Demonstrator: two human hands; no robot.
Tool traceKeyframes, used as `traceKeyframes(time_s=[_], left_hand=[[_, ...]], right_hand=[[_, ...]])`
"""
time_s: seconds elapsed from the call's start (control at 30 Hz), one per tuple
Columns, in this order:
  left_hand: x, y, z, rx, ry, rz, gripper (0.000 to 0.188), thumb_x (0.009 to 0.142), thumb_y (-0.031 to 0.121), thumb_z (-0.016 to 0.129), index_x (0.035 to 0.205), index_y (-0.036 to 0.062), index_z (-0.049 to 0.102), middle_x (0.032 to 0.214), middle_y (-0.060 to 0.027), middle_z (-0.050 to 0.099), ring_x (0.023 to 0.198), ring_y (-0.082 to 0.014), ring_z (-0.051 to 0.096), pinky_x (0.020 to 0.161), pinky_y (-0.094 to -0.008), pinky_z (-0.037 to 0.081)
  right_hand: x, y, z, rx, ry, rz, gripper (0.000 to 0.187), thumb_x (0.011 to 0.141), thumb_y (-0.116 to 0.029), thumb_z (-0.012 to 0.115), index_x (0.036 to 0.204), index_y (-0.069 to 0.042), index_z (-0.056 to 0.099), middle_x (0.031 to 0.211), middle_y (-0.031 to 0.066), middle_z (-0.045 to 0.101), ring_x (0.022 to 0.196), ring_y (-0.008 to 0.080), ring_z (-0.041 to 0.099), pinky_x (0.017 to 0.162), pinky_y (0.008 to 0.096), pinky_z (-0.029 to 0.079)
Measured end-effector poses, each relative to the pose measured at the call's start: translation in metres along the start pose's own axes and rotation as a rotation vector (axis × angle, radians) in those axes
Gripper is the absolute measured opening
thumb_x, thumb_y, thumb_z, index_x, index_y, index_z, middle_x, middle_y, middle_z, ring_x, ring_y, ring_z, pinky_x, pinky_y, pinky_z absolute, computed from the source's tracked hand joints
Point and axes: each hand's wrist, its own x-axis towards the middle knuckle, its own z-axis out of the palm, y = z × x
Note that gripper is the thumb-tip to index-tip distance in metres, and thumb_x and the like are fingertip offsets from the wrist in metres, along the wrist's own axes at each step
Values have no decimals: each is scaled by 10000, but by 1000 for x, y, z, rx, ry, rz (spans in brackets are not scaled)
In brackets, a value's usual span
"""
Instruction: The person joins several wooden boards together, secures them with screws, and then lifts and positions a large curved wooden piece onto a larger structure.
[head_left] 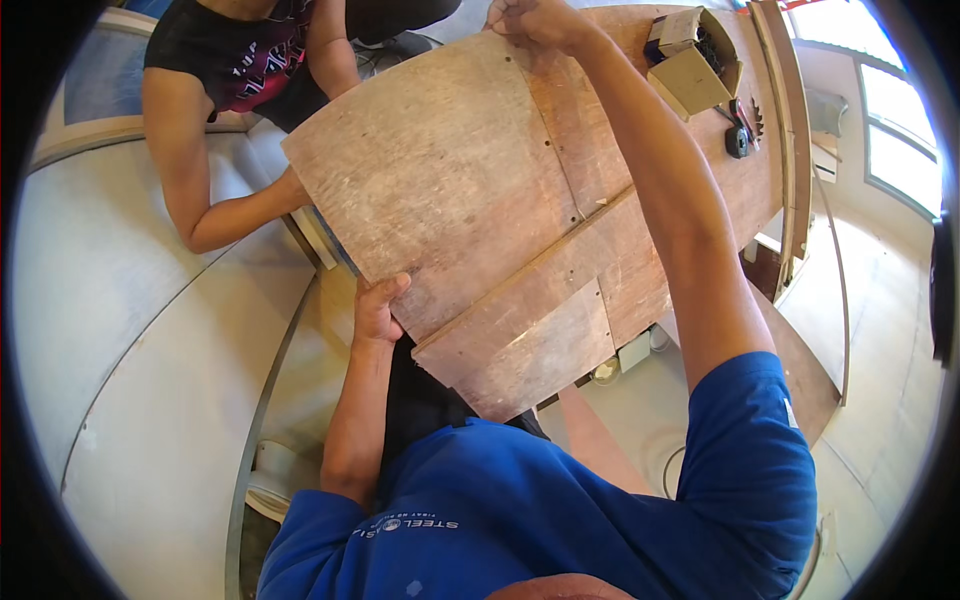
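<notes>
My left hand point(378, 308) grips the near left edge of a worn plywood panel point(430, 170), thumb on top and fingers hidden underneath. Beyond the panel's far edge, my right hand point(535, 24) is closed with the fingers pinched together; whatever is in them is too small or hidden to name. The panel lies over a larger plywood surface point(650, 265) dotted with dark screw heads or holes. A co-worker's hand point(292, 190) reaches to the panel's left edge, its fingers partly hidden below it.
An open cardboard box point(700, 88) of dark small pieces, probably screws, sits at the far right. Beside it lie a black tape measure point(738, 142) and a red-handled tool point(736, 110). A wooden rail point(790, 130) edges the right side. Curved pale panels point(170, 370) stand at left.
</notes>
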Motion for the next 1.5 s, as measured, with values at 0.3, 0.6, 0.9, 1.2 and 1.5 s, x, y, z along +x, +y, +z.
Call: traceKeyframes(time_s=[0.3, 0.6, 0.9, 1.2, 1.5], left_hand=[[5, 3, 7, -2, -5, 24, 764, 707, 89, 859, 1399, 26, 541, 1276, -123, 656, 1188, -319, 636, 1038, -462, 529], [-1, 1, -5, 18, 38, -46, 778, 689, 114, 856, 1397, 18, 547, 1273, -120, 658, 1174, -316, 639, 1044, -445, 517], [2, -2, -2, 11, 36, -37, 804, 678, 108, 842, 1413, 13, 529, 1260, -117, 663, 1164, -301, 644, 1027, -435, 523], [-2, 4, 8, 14, 29, -18, 811, 697, 135, 860, 1421, 15, 515, 1256, -128, 663, 1160, -305, 650, 1026, -445, 531], [-1, 1, 1, 28, 23, -4, 815, 696, 136, 864, 1421, 16, 513, 1272, -130, 655, 1176, -308, 643, 1037, -448, 525]], right_hand=[[0, -9, -1, -10, 37, 6, 59, 829, -35, 739, 866, -60, 702, 694, -25, 615, 543, 77, 510, 493, 247, 396], [-4, 1, 6, -31, 44, -17, 98, 802, 15, 671, 851, -57, 715, 679, -8, 624, 545, 89, 535, 487, 265, 422], [-9, -8, 7, -34, 103, 15, 152, 811, 4, 578, 844, -48, 717, 656, 11, 621, 533, 114, 543, 477, 283, 427], [-5, -6, 3, -56, 67, 11, 133, 787, 13, 607, 838, -52, 711, 655, 1, 606, 534, 108, 523, 480, 271, 414], [-3, -3, 5, -71, 103, 6, 84, 797, 10, 680, 851, -44, 715, 675, 8, 618, 552, 107, 529, 497, 274, 427]])
